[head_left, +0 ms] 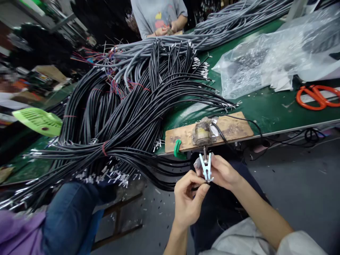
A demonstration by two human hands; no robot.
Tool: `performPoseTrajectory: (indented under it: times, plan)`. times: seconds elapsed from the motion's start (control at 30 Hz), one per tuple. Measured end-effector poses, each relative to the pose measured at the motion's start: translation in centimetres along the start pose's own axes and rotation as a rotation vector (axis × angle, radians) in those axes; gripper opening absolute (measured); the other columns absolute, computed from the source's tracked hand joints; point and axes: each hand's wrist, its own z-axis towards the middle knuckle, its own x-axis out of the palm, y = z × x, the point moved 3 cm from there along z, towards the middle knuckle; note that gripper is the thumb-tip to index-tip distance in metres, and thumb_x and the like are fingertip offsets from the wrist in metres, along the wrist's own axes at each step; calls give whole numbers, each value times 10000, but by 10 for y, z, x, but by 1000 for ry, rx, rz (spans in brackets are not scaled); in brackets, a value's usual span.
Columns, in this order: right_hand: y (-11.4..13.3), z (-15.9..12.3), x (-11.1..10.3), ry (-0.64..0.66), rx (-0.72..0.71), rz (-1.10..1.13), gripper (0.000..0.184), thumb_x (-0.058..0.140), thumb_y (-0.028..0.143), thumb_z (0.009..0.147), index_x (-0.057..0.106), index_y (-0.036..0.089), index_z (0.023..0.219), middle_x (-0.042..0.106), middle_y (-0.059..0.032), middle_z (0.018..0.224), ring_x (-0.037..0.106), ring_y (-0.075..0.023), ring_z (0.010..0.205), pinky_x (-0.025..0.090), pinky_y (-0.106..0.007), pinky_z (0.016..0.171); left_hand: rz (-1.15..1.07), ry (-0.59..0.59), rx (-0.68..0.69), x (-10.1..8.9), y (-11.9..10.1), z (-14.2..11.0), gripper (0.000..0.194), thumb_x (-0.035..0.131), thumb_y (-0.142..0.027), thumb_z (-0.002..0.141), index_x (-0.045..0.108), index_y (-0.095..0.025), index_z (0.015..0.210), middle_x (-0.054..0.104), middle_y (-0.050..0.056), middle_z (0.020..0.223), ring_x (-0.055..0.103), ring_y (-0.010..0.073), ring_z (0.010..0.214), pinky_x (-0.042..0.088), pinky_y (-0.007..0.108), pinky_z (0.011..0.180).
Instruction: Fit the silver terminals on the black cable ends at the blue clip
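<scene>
A light-blue spring clip sits at the metal shaft of a small motor-like device. My right hand is closed around the clip from the right and behind. A grey covering shows on a fingertip left of the clip. Just below the clip's lower end, my left hand pinches thumb and forefinger together on what looks like a thin black cable end, mostly hidden by the fingers. The device is fixed on a wooden board at the table's edge. Beside it is a green clamp.
Large bundles of black cables with bare ends cover the left side, some overhanging the edge. Grey cables lie behind. A plastic bag and orange-handled scissors lie right. A green fan stands left; a person works opposite.
</scene>
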Motion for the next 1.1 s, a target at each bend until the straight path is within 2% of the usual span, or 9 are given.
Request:
performPoseTrajectory:
  times: [0.27,0.47,0.57,0.63,0.7,0.83,0.87,0.97,1.1]
  plan:
    - [-8,-24,-56,-183,-25,-86,426,568,559,859,703,156,900,641,-51,718,530,-137,630,407,-256,590,10,57,46,-4,0,-10,172,677,-296,827,653,-169,715,582,24,654,500,141,624,359,246,584]
    - [0,-55,-81,-286,-75,-570,310,574,439,895,703,158,928,627,-38,737,543,-154,688,430,-283,656,171,279,11,-8,7,-13,191,613,-299,877,736,-193,977,674,78,770,576,181,713,415,289,668]
    - [-10,-56,-103,-374,-55,-824,339,596,467,867,703,156,949,683,-50,780,592,-174,718,469,-299,690,210,294,58,-14,5,-12,185,601,-245,882,732,-207,1007,709,99,899,619,221,874,451,335,802]
    - [-23,-52,-123,-467,-49,-871,386,655,495,804,699,168,1003,717,-65,862,635,-204,772,505,-327,727,222,188,79,-24,6,-14,160,587,-231,886,736,-196,933,709,96,896,622,224,888,462,337,813]
    - [-37,-47,-141,-534,-46,-807,437,718,499,731,692,180,1028,725,-80,933,654,-225,835,529,-347,754,237,-60,50,-39,16,-20,162,582,-243,889,719,-176,833,692,75,819,622,202,811,473,304,748]
    - [-60,-38,-161,-583,-10,-644,583,740,507,688,610,203,1169,683,-105,1102,665,-220,882,559,-364,740,102,-861,-27,-75,54,-48,194,635,-353,846,602,-168,796,598,12,783,590,153,768,471,261,738]
    - [-63,-35,-162,-576,5,-623,602,728,510,701,586,208,1202,671,-104,1122,669,-212,881,564,-360,738,28,-984,-50,-80,66,-54,223,657,-385,821,572,-178,827,590,11,850,593,154,830,471,266,780]
    - [-65,-23,-160,-546,30,-560,575,692,502,742,569,215,1225,669,-89,1108,673,-194,898,569,-352,770,-51,-1036,-121,-87,96,-57,372,692,-466,754,521,-216,969,578,50,1096,567,187,1070,458,298,881]
    - [-61,1,-157,-537,12,-548,507,675,481,747,603,207,1168,696,-71,1022,662,-202,895,563,-358,758,-179,-862,-215,-78,121,-35,594,778,-495,623,549,-222,1098,600,85,1200,561,235,1158,461,320,921]
